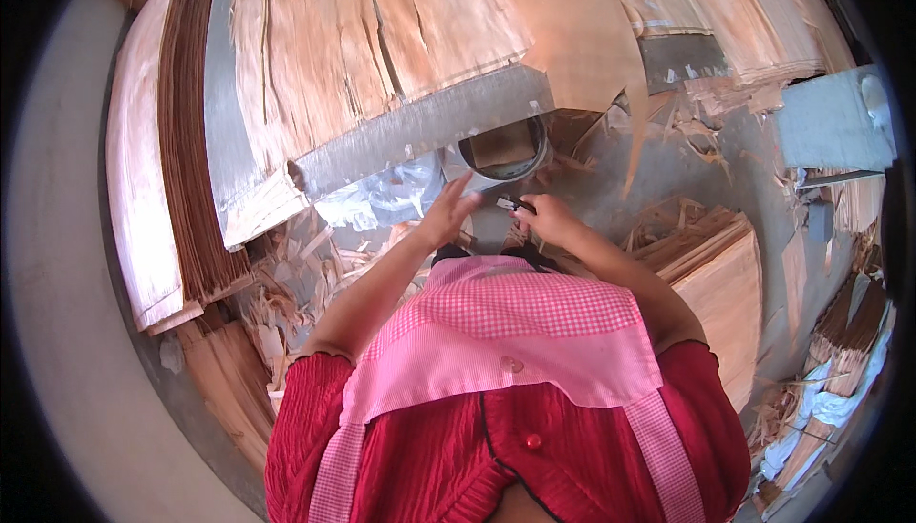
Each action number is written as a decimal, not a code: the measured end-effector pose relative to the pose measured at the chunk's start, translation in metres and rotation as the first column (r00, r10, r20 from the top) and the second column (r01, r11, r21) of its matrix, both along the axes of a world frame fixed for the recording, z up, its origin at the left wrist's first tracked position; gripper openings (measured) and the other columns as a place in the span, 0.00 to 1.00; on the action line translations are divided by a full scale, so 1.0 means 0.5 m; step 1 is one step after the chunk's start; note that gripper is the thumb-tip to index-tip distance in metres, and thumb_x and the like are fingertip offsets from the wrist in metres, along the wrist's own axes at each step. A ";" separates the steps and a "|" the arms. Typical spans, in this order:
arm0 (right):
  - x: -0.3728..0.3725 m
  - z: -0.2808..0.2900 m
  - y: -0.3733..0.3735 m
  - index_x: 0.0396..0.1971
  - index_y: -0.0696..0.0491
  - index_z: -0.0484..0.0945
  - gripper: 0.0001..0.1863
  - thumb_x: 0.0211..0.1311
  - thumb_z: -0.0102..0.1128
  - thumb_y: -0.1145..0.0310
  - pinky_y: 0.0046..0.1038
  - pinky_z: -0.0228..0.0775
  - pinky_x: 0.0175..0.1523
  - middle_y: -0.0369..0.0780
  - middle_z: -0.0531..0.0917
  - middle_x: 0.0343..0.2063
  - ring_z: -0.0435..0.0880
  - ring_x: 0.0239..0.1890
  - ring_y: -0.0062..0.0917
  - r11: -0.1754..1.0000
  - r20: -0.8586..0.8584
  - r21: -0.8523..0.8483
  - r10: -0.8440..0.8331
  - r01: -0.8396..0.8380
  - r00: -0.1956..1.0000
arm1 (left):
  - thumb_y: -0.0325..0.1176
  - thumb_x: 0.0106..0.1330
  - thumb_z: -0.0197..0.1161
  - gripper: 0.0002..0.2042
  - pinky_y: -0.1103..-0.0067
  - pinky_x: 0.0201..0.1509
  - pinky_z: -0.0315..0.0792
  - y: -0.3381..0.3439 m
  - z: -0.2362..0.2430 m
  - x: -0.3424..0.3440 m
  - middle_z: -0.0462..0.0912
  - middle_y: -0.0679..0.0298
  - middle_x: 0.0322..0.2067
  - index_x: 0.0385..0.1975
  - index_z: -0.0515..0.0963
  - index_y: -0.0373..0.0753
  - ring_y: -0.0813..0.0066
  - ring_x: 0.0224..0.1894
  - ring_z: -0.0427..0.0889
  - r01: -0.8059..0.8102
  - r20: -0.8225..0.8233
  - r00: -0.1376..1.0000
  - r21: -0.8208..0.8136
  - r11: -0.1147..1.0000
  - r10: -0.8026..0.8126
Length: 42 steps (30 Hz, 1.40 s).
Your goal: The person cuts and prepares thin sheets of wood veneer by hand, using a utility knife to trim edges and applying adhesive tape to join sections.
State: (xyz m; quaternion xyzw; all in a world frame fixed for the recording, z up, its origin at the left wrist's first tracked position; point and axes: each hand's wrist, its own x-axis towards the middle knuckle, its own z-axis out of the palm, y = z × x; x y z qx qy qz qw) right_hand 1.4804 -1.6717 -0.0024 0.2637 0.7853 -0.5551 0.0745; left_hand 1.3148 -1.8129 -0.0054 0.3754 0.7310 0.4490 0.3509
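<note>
Risk: nicked left fingers or a dropped tool, both from a slip in the right-hand grip.
Gripping small tool (517,204) in right hand (553,221), closed round its black handle, pale end pointing left; just off near edge of bench (429,124), near rim of bucket (494,181). Holding left hand (447,216) empty, open, fingers loosely spread, beside bucket. Can't tell blade from clip (small in view, bent by lens), nor whether touching bucket with left fingertips. Could catch those on the pale end, if sharp, by reaching across carelessly. Could lose tool into bucket or among wood scraps (286,284) on a fumble. Could also snag hanging veneer strip (636,153) by reaching right, then split veneer sheets (382,27) further.
</note>
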 end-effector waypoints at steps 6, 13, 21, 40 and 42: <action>-0.015 0.032 0.038 0.34 0.55 0.77 0.11 0.54 0.54 0.65 0.32 0.67 0.30 0.42 0.79 0.18 0.79 0.24 0.32 1.000 0.046 -0.011 -0.006 0.006 0.999 | 0.54 0.59 0.51 0.23 0.74 0.32 0.70 0.085 0.055 0.010 0.79 0.54 0.23 0.33 0.77 0.36 0.63 0.31 0.78 0.176 -0.011 0.982 -0.331 0.927 -0.191; 0.018 -0.011 0.050 0.43 0.47 0.76 0.21 0.44 0.54 0.76 0.30 0.63 0.45 0.39 0.75 0.27 0.74 0.35 0.30 0.834 -0.242 0.552 0.143 0.015 0.960 | 0.57 0.62 0.45 0.27 0.75 0.36 0.71 0.084 0.006 -0.007 0.78 0.59 0.32 0.35 0.76 0.35 0.71 0.33 0.76 0.288 0.751 0.652 -0.374 0.882 0.106; 0.027 -0.013 0.094 0.53 0.51 0.66 0.24 0.52 0.43 0.72 0.39 0.53 0.58 0.38 0.72 0.42 0.68 0.48 0.31 0.517 -0.022 0.854 0.144 -0.056 0.989 | 0.39 0.55 0.59 0.12 0.74 0.31 0.72 0.170 -0.076 -0.024 0.81 0.61 0.23 0.32 0.76 0.37 0.60 0.23 0.78 0.202 -0.095 0.967 -0.274 0.940 -0.235; -0.083 -0.168 0.072 0.52 0.57 0.64 0.23 0.53 0.39 0.72 0.41 0.43 0.64 0.40 0.65 0.56 0.59 0.61 0.31 0.464 0.094 0.842 0.374 -0.274 0.923 | 0.42 0.48 0.62 0.18 0.68 0.31 0.74 -0.938 -0.113 -0.325 0.79 0.52 0.26 0.33 0.75 0.35 0.56 0.27 0.79 -0.561 -0.564 0.824 -0.799 0.218 0.050; -0.079 -0.155 0.070 0.53 0.57 0.63 0.24 0.53 0.39 0.71 0.41 0.44 0.64 0.41 0.64 0.57 0.57 0.62 0.32 0.461 0.158 0.832 0.338 -0.310 0.928 | 0.41 0.48 0.62 0.17 0.67 0.34 0.74 -1.120 0.034 -0.383 0.80 0.49 0.28 0.31 0.78 0.33 0.54 0.33 0.80 -0.726 -0.740 0.671 -0.666 -0.172 0.031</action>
